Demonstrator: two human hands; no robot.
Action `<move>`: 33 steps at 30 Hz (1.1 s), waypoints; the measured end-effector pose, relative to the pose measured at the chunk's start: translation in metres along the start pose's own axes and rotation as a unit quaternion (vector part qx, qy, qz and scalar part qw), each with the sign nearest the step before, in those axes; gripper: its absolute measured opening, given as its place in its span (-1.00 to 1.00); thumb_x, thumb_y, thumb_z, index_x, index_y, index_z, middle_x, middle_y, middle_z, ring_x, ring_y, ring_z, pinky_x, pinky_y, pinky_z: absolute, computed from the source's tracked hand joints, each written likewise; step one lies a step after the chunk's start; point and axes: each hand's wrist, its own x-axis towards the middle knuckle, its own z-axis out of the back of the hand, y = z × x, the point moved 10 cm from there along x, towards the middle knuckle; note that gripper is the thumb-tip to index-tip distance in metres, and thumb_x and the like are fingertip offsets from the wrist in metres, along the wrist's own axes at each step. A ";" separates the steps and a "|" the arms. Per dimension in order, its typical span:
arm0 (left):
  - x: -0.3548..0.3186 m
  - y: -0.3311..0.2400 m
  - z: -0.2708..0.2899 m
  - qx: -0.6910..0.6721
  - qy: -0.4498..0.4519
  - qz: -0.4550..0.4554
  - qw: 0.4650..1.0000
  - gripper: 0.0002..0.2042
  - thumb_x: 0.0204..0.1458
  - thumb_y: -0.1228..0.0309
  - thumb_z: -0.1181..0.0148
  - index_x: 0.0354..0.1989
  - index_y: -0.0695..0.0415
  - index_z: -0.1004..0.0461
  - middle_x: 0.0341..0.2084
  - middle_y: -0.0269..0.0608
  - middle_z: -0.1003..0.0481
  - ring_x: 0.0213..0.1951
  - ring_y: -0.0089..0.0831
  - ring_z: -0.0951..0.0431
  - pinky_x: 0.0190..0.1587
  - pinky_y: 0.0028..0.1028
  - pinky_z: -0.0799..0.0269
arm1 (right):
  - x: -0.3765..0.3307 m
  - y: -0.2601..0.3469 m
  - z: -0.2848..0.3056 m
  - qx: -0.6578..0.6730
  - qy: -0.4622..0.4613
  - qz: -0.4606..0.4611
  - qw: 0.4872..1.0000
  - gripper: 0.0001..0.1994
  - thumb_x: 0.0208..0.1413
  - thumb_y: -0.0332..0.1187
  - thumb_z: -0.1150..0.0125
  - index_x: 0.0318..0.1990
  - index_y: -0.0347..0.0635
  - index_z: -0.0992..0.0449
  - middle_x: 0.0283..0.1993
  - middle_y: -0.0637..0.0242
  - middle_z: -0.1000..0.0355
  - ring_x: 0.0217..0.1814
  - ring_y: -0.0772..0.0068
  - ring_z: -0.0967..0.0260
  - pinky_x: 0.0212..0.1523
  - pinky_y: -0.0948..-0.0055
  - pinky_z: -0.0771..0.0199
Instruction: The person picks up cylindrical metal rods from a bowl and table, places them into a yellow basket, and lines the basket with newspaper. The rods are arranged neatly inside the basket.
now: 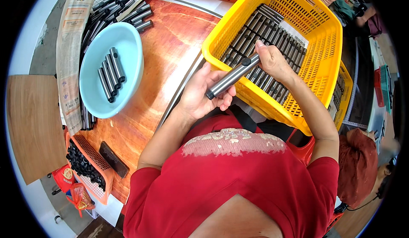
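Note:
A dark, shiny metal tube [234, 76] with a black knob near its upper end and a black cap at its lower end is held slanted between my hands. My left hand [201, 91], palm up, has its fingers curled under the tube's lower half. Closed around the upper right end is my right hand [275, 63]; its thumb points up. Both hands are at the near left rim of a yellow plastic basket [328, 37]. Inside that basket, many similar metal tubes [275, 35] lie in neat rows, partly hidden by my right hand.
On the wooden table [170, 29] stands a light blue basin [96, 59] holding several tubes. Behind it are a tube pile [140, 14] and newspaper [68, 67]. An orange basket [106, 187] of small black parts sits beside a dark flat block [113, 159]. Another person [358, 167] is at right.

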 end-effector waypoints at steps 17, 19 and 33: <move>0.004 0.007 0.025 0.123 -0.025 -0.112 0.986 -0.54 -0.07 0.47 -0.24 0.04 0.31 -0.31 -0.38 -0.17 -0.46 -0.43 -0.49 -0.42 -0.36 -0.53 -0.34 | -0.023 0.014 -0.021 0.408 0.059 -0.050 0.910 -0.77 0.23 -0.30 0.03 -0.21 -0.31 -0.44 -0.39 0.33 -0.40 -0.44 0.59 -0.30 -0.38 0.58 -0.37; 0.006 0.008 0.031 0.128 -0.023 -0.120 0.984 -0.51 -0.09 0.47 -0.26 0.06 0.31 -0.31 -0.37 -0.19 -0.46 -0.42 -0.50 -0.42 -0.33 -0.54 -0.34 | -0.026 0.018 -0.021 0.368 0.063 -0.041 0.927 -0.78 0.20 -0.36 0.01 -0.15 -0.34 -0.44 -0.35 0.32 -0.41 -0.38 0.59 -0.32 -0.31 0.56 -0.39; 0.018 0.033 0.046 0.130 -0.002 -0.097 0.987 -0.49 -0.18 0.43 -0.33 0.01 0.27 -0.34 -0.33 -0.18 -0.44 -0.30 -0.43 -0.43 -0.19 -0.45 -0.34 | -0.046 0.039 -0.024 0.231 0.066 -0.001 0.971 -0.80 0.19 -0.43 0.04 -0.14 -0.31 -0.48 -0.32 0.40 -0.42 -0.33 0.66 -0.32 -0.26 0.61 -0.40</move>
